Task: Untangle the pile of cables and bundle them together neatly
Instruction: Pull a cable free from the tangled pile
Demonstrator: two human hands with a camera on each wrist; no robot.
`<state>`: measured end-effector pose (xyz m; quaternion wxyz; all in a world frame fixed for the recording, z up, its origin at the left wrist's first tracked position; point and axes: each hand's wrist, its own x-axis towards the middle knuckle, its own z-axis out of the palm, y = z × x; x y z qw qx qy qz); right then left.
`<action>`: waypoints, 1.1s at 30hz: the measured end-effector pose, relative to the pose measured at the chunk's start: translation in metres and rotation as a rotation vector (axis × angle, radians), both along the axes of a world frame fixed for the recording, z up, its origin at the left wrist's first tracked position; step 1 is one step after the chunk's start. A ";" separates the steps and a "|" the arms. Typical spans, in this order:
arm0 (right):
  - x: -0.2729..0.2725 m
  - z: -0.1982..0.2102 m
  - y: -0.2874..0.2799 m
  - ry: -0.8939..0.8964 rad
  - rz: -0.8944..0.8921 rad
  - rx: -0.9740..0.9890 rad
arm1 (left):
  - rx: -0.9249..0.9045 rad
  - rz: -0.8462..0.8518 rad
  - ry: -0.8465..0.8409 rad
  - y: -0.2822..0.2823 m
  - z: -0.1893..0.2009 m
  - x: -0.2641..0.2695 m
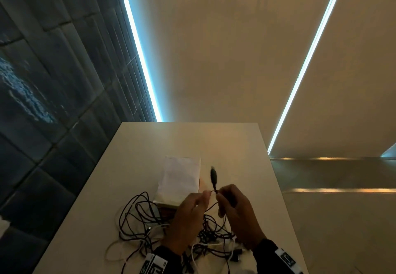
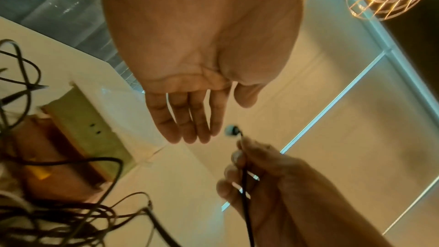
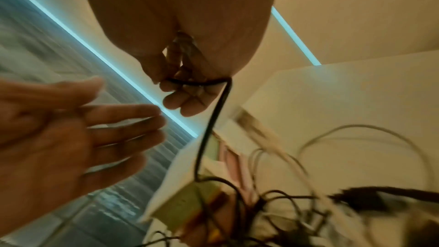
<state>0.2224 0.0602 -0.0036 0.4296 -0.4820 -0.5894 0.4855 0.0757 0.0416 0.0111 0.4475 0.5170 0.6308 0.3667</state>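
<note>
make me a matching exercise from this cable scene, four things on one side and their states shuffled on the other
Things:
1. left hand
2. right hand
3. thin black cable
4. tangled pile of black and white cables

States:
A. lying on the white table
B. fingers straight, holding nothing
C. fingers curled round a cable
D. lifted, running down into the pile

Pairs: 1-B, 2-C, 3-D, 4-A
</note>
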 end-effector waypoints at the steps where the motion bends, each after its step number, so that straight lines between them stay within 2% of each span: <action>1: -0.004 0.013 -0.005 0.065 0.049 0.016 | 0.018 -0.017 -0.053 -0.001 0.006 0.004; 3: -0.011 0.032 -0.012 0.172 0.106 0.051 | 0.066 -0.035 -0.160 -0.002 0.016 0.008; 6: -0.011 0.041 -0.011 0.244 0.119 0.048 | 0.159 0.056 -0.286 -0.007 0.032 0.011; 8: -0.009 0.038 -0.011 0.233 0.183 -0.011 | 0.222 0.164 -0.421 -0.010 0.042 0.010; 11: -0.003 0.024 -0.016 0.172 0.241 -0.105 | 0.270 0.292 -0.735 -0.013 0.065 0.000; 14: -0.002 0.005 -0.022 0.100 0.268 -0.119 | 0.308 0.310 -0.871 -0.017 0.080 -0.013; 21: -0.008 -0.058 -0.025 -0.074 0.283 -0.171 | 0.347 0.322 -0.869 -0.031 0.098 -0.031; 26: -0.009 -0.086 -0.029 -0.197 0.223 -0.215 | 0.366 0.309 -0.788 -0.039 0.110 -0.054; 29: -0.019 -0.054 -0.018 -0.158 0.089 -0.176 | 0.239 0.325 -0.724 -0.043 0.100 -0.060; 31: -0.026 -0.014 -0.012 -0.014 0.040 -0.130 | 0.155 0.353 -0.691 -0.046 0.092 -0.060; 33: -0.032 0.028 -0.011 0.135 0.067 -0.087 | 0.056 0.376 -0.674 -0.048 0.086 -0.056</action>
